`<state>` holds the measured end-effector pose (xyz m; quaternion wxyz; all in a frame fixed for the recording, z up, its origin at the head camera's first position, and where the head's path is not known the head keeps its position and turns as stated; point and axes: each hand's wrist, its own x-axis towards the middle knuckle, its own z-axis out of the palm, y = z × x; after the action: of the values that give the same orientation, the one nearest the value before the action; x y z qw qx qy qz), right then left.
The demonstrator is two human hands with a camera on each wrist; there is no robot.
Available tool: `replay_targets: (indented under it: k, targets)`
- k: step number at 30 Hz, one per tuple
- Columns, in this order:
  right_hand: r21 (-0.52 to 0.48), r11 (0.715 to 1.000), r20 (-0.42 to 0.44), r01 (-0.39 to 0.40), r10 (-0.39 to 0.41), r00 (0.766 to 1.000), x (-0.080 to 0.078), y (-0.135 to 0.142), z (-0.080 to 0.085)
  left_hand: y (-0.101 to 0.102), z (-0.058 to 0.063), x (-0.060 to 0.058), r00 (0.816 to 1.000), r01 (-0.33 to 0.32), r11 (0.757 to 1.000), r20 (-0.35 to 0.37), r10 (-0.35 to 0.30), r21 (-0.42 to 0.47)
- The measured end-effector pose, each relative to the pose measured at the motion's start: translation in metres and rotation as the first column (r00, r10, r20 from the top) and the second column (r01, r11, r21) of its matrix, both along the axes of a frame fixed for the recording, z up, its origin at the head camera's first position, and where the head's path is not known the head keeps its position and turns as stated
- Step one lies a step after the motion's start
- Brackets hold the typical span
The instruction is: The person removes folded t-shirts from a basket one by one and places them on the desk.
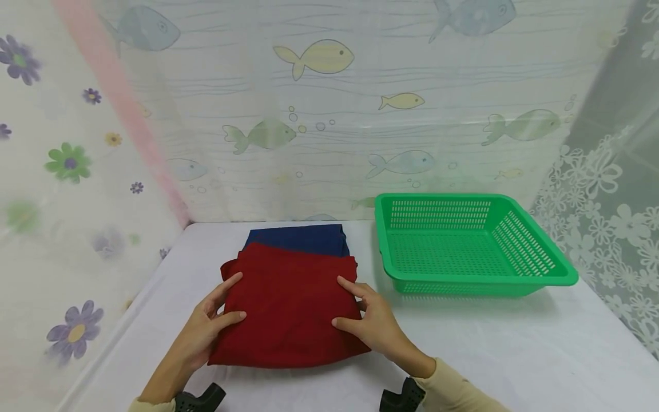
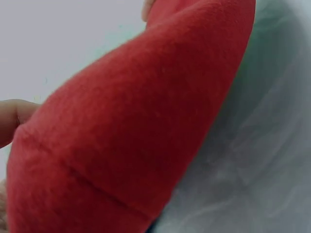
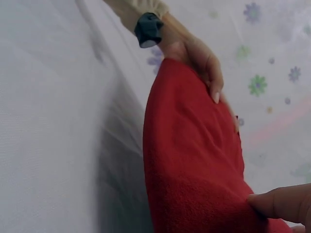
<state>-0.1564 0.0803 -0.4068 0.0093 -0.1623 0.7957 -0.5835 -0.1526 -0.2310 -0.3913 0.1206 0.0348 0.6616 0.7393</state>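
A folded red cloth (image 1: 288,309) is held between both hands, partly covering a folded navy blue cloth (image 1: 309,237) behind it. My left hand (image 1: 203,326) grips its left edge, thumb and forefinger on the upper face. On the opposite edge, my right hand (image 1: 376,320) pinches it the same way, the other fingers hidden underneath. In the left wrist view the red cloth (image 2: 131,111) shows a seam and stands above the white surface. The right wrist view has the red cloth (image 3: 189,155) raised, casting a shadow below, with the left hand (image 3: 199,58) at its far end.
A green perforated plastic basket (image 1: 476,246) stands at the right on the white-covered table (image 1: 463,355); no items show inside it. Behind hangs a fish-print curtain (image 1: 329,114), and a flower-print sheet (image 1: 67,229) borders the left side.
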Motion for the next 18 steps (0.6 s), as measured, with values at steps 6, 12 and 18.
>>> replay_targets:
  k: [6,12,18]
  targets:
    - [0.027,1.000,0.031,-0.014,0.013,0.999,0.006,-0.008,0.006,-0.009,-0.008,0.000,1.000,-0.001,1.000,0.015,0.001,-0.012]
    - [-0.010,0.999,0.131,-0.043,0.044,0.990,0.012,-0.010,0.016,-0.016,-0.016,-0.001,1.000,0.007,1.000,0.021,-0.007,-0.023]
    - [-0.149,0.987,0.274,-0.065,0.104,0.956,0.001,-0.006,-0.011,-0.021,-0.022,-0.002,0.999,0.015,0.999,0.032,-0.014,-0.047]
